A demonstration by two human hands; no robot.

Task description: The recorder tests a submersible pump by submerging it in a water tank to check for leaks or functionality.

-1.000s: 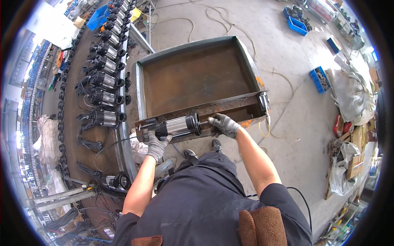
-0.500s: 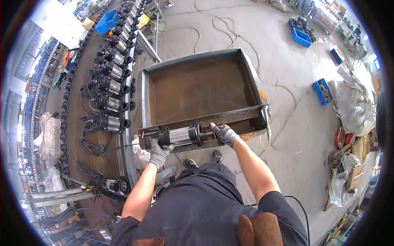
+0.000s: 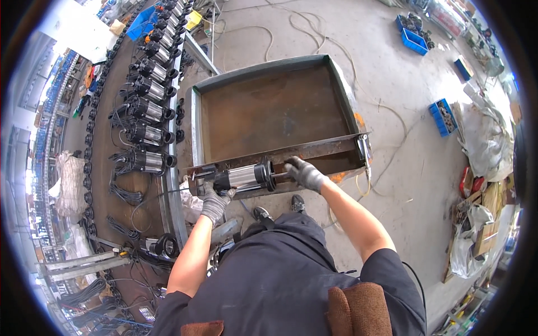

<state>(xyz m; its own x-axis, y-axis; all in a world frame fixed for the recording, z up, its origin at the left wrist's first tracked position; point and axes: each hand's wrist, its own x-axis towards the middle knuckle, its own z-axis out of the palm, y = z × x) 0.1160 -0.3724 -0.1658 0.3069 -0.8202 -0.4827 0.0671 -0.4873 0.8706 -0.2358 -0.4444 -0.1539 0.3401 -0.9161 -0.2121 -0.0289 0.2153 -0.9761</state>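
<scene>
At the far left, a pale wrapped bundle stood beside the conveyor. Along the conveyor's right edge ran a row of pumps, steel-bodied with black ends, and below the nearest of that row lay a coil of black cable. Right of the conveyor's edge stood a metal tank with brown liquid in it, a dark crossbar spanning it just inside its near edge.

The left hand, in a grey striped glove, gripped the handled pump from the near side, close to the tank's near-left corner. That pump lay sideways along the near edge, between the two hands: its black left end at the left hand, its steel barrel in the middle, its black flange and thin shaft toward the right hand. The right hand, gloved alike, had its fingers bent at the shaft's tip; whether they were closed on it could not be told. A fitting sat at the tank's near-right corner. Farther right, on the floor, stood a blue bin of small parts, beside a whitish sheet-covered heap.
</scene>
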